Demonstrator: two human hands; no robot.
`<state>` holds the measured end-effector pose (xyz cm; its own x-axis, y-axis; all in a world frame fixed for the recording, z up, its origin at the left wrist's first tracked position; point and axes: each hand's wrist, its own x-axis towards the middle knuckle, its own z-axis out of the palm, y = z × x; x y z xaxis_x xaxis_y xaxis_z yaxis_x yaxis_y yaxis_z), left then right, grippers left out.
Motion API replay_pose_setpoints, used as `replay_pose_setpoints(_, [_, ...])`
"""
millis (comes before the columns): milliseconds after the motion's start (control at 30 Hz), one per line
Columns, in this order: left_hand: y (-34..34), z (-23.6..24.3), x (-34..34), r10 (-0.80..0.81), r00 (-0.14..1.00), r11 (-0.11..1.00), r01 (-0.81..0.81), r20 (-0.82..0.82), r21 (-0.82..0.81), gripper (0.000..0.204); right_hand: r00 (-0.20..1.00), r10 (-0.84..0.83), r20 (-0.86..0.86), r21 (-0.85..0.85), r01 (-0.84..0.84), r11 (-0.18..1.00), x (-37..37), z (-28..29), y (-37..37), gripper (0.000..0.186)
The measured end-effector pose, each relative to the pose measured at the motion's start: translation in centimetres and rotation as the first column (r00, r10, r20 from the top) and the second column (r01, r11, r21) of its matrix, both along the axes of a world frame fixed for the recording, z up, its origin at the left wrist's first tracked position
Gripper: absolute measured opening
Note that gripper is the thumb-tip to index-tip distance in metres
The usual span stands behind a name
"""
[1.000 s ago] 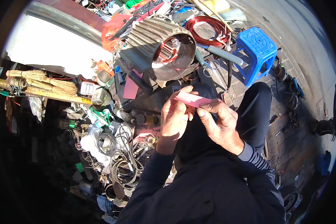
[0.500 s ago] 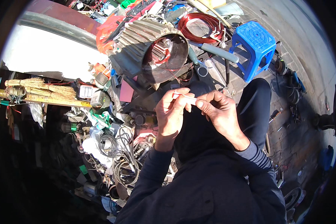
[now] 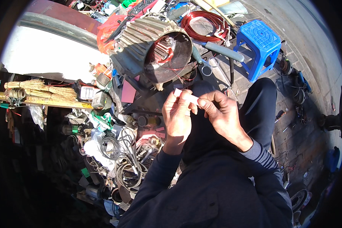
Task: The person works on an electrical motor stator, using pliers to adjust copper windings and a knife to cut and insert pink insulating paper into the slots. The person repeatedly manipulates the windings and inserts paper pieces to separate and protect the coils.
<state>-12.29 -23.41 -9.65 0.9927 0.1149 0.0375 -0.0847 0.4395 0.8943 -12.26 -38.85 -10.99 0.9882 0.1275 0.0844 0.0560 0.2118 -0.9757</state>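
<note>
A short, pale pink strip [image 3: 194,99] that looks like paper is held between my hands above my lap. My left hand [image 3: 177,121] is closed, pinching its left part between thumb and fingers. At the strip's right end, the thumb and bent fingers of my right hand [image 3: 225,116] grip it. Just beyond my hands lies a ribbed metal motor housing [image 3: 135,47], its round open end turned toward me. Reddish copper wire [image 3: 168,57] shows inside that opening. A flat pink sheet [image 3: 130,90] lies left of my hands.
A coil of copper wire [image 3: 221,26] lies behind the housing, near a grey-handled tool [image 3: 224,51]. At the right stands a blue plastic stool [image 3: 258,38]. Looped cables [image 3: 127,173] and jumbled parts cover the left side, below a straw broom [image 3: 45,89].
My left hand has shifted slightly right and tilted. The strip's left end now sticks up above its fingers. My right hand has moved a little left, still gripping the strip.
</note>
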Motion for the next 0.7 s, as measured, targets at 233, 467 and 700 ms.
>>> replay_pose_setpoints(233, [0.3, 0.0, -0.1, -0.026, 1.000, 0.999, 0.026, 0.017, -0.047, 0.020, 0.999, -0.003, 0.047, -0.052, 0.005, 0.999, 0.1, 0.4, 0.0, 0.011])
replay_pose_setpoints(467, [1.5, 0.2, 0.6, -0.093, 0.993, 0.995, 0.095, 0.069, -0.031, 0.018, 0.973, 0.029, 0.227, -0.034, -0.022, 0.999, 0.9, 1.2, -0.2, 0.012])
replay_pose_setpoints(700, [2.2, 1.0, 0.9, -0.081, 0.994, 0.984, 0.091, 0.072, -0.155, 0.022, 0.955, 0.094, 0.281, -0.086, -0.073, 0.994, 1.6, 2.5, -0.4, 0.011])
